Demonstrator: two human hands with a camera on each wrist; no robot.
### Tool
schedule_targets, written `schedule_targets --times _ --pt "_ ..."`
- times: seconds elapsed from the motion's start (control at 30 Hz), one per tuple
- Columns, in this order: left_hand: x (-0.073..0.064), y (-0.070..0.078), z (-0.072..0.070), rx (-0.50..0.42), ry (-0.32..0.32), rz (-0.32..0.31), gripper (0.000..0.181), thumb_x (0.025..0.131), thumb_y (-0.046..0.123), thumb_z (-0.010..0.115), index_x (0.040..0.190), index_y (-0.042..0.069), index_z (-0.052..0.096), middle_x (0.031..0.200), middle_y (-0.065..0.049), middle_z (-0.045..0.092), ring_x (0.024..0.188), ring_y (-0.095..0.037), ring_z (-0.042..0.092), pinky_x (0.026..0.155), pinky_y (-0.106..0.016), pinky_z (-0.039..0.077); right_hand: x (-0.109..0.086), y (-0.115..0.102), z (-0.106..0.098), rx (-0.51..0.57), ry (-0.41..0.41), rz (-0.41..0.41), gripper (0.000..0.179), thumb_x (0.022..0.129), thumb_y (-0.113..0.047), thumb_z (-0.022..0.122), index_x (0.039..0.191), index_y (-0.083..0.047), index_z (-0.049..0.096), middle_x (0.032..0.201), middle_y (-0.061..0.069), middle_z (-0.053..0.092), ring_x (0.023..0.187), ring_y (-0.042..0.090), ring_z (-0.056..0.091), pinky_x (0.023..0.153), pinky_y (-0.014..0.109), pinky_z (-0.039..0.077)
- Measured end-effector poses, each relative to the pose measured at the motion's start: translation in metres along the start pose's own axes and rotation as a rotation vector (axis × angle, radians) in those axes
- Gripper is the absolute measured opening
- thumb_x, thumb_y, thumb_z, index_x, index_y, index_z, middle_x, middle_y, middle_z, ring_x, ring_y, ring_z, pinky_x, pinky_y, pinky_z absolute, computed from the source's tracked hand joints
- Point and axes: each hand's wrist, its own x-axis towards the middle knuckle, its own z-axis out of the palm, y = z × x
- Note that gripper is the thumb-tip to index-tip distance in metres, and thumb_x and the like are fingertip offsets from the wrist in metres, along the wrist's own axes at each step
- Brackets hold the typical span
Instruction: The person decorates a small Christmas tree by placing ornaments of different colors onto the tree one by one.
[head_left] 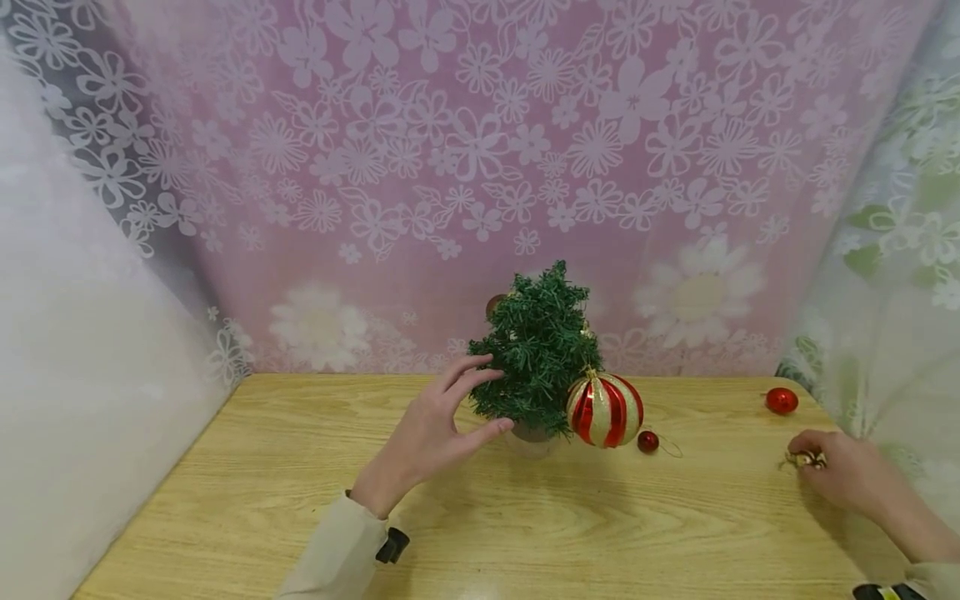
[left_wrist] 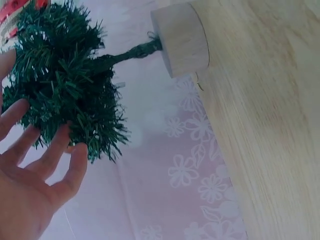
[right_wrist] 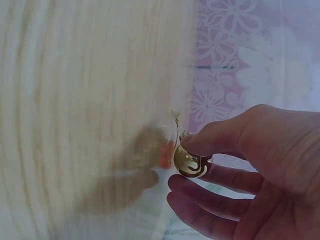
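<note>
A small green artificial Christmas tree stands on the wooden table, its round wooden base plain in the left wrist view. On its lower right side hangs a large red-and-gold striped bauble. My left hand is at the tree's left side, fingers spread and reaching to the branches; whether they press on them I cannot tell. Far to the right, my right hand pinches a small shiny gold bauble between thumb and fingers, with a thin gold string dangling from it.
A small dark red bauble with a loop of string lies right of the tree. Another red bauble sits near the table's back right corner. Flowered curtains hang behind and at the sides. A brownish bauble shows behind the tree.
</note>
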Motion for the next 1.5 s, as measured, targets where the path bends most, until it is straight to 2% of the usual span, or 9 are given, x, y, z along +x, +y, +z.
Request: schedule_targets --times 0.23,0.3,0.53,0.67,0.77,0.93,1.17,1.33,1.5 --pt "-0.002 0.012 0.003 0.105 0.037 0.041 0.047 0.098 0.043 0.069 0.139 0.022 0.062 0.151 0.0 0.054 0.094 -0.016 0.072 0.06 -0.022 0.048 -0.003 -0.013 -0.006 0.023 0.043 -0.01 0.02 0.084 -0.001 0.073 0.102 0.005 0.072 0.092 0.02 0.073 0.072 0.026 0.067 0.06 0.043 0.053" --pt "-0.003 0.016 0.003 0.099 0.035 0.056 0.045 0.098 0.041 0.069 0.139 0.021 0.063 0.149 0.0 0.055 0.08 -0.011 0.069 0.056 -0.019 0.042 -0.005 -0.018 -0.008 0.026 0.065 -0.016 0.019 0.085 -0.003 0.072 0.103 0.004 0.072 0.09 0.017 0.074 0.07 0.023 0.067 0.058 0.039 0.052" --pt "-0.006 0.025 0.004 0.119 0.018 0.109 0.043 0.101 0.033 0.067 0.142 0.021 0.061 0.148 -0.002 0.056 0.066 0.0 0.057 0.058 -0.016 0.039 -0.012 -0.04 -0.016 0.087 0.157 -0.04 0.019 0.088 -0.006 0.074 0.107 -0.002 0.073 0.095 0.017 0.075 0.065 0.006 0.066 0.054 0.027 0.048" --pt "-0.008 0.031 0.007 0.106 0.018 0.116 0.044 0.101 0.028 0.067 0.144 0.018 0.059 0.149 -0.006 0.056 0.05 0.008 0.031 0.052 -0.013 0.031 -0.017 -0.057 -0.021 0.094 0.251 -0.069 0.023 0.086 -0.006 0.077 0.109 -0.005 0.074 0.098 0.021 0.074 0.064 0.001 0.064 0.047 0.024 0.039" --pt "-0.01 0.037 0.009 0.093 0.025 0.103 0.044 0.101 0.025 0.067 0.144 0.016 0.059 0.15 -0.007 0.055 0.047 0.008 0.022 0.05 -0.012 0.029 -0.02 -0.072 -0.026 0.095 0.315 -0.099 0.024 0.085 -0.004 0.079 0.108 -0.006 0.074 0.1 0.022 0.074 0.064 0.0 0.064 0.045 0.024 0.038" --pt "-0.012 0.045 0.014 0.071 0.037 0.074 0.045 0.102 0.02 0.066 0.145 0.015 0.058 0.15 -0.007 0.054 0.044 0.008 0.021 0.047 -0.011 0.029 -0.025 -0.092 -0.034 0.096 0.399 -0.167 0.025 0.082 -0.004 0.081 0.106 -0.009 0.074 0.1 0.019 0.074 0.066 0.001 0.066 0.049 0.02 0.048" --pt "-0.01 0.054 0.02 0.056 0.049 0.076 0.045 0.1 0.014 0.067 0.144 0.014 0.059 0.149 -0.008 0.054 0.059 -0.001 0.051 0.055 -0.01 0.039 -0.032 -0.117 -0.045 0.143 0.509 -0.26 0.035 0.075 0.003 0.084 0.102 -0.017 0.073 0.091 0.005 0.072 0.074 -0.017 0.056 0.053 0.008 0.046" --pt "-0.009 0.057 0.018 0.044 0.021 0.109 0.046 0.098 0.012 0.069 0.143 0.014 0.06 0.15 -0.01 0.053 0.053 0.003 0.041 0.056 -0.009 0.039 -0.038 -0.135 -0.05 0.16 0.561 -0.32 0.046 0.069 0.008 0.085 0.103 -0.02 0.073 0.091 -0.001 0.069 0.079 -0.018 0.055 0.057 0.005 0.046" --pt "-0.007 0.052 0.005 0.124 0.069 0.166 0.044 0.093 0.01 0.075 0.136 0.016 0.066 0.144 -0.008 0.059 0.087 -0.008 0.067 0.064 -0.015 0.047 -0.041 -0.146 -0.052 0.179 0.588 -0.359 0.051 0.066 0.011 0.085 0.104 -0.021 0.073 0.094 -0.004 0.068 0.082 -0.019 0.054 0.059 0.005 0.047"
